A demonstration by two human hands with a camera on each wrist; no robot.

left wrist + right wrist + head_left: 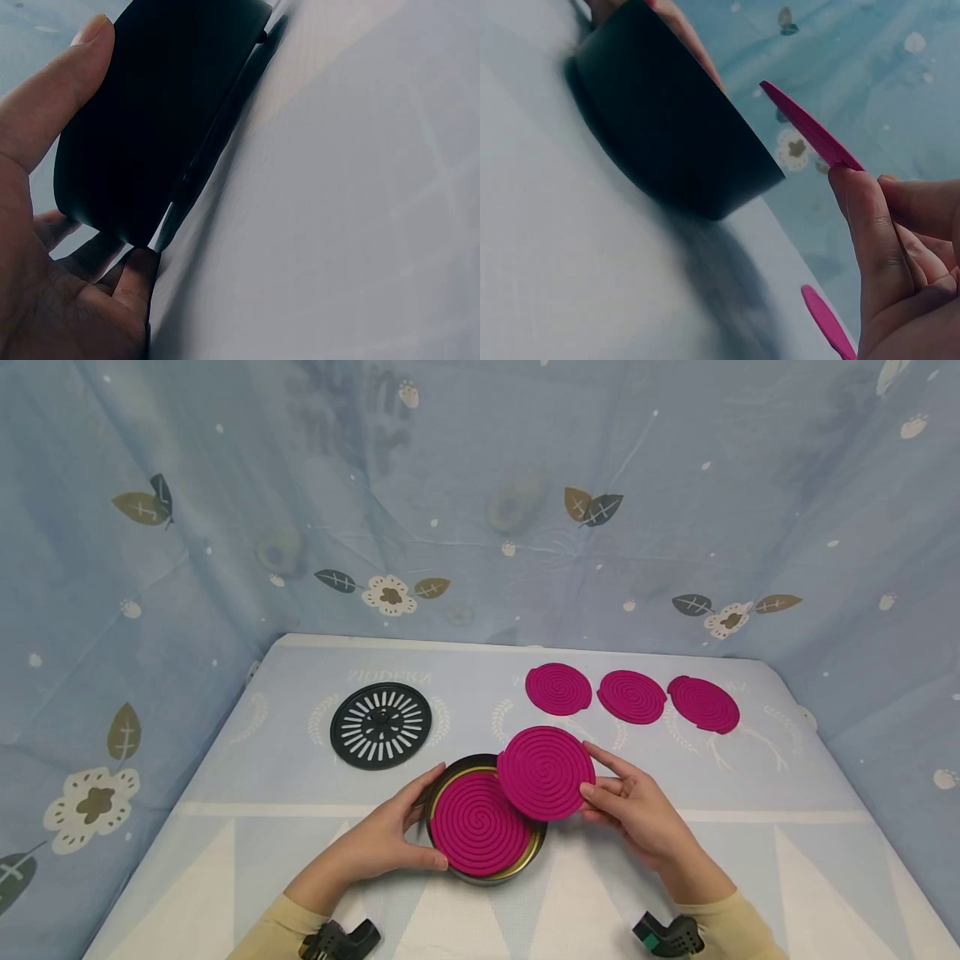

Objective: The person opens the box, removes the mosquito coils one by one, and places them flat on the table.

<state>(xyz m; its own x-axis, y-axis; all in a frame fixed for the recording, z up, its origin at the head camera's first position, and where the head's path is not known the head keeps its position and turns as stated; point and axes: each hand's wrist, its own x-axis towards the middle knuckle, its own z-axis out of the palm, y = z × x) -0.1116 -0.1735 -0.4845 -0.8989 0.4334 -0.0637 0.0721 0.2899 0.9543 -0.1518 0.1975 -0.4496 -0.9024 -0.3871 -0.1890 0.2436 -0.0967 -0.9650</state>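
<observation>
My left hand (378, 837) holds the side of a round dark tin (489, 882), thumb at the near edge and fingers round the far left. Inside the tin lies a magenta mosquito coil (474, 831), with a yellowish inner rim around it. My right hand (641, 817) pinches another magenta mosquito coil (546, 774) by its right edge. That coil overlaps the tin's upper right in the head view. From the right wrist, the pinched coil (810, 129) appears edge-on, apart from the black tin wall (667, 112). The left wrist view shows the tin's dark side (157, 112) against my thumb.
Behind the tin to the left lies a black slotted round lid (381, 725). Three more magenta coils, a left one (558, 689), a middle one (632, 697) and a right one (703, 704), lie along the table's back right. A blue patterned curtain (480, 485) hangs behind the table.
</observation>
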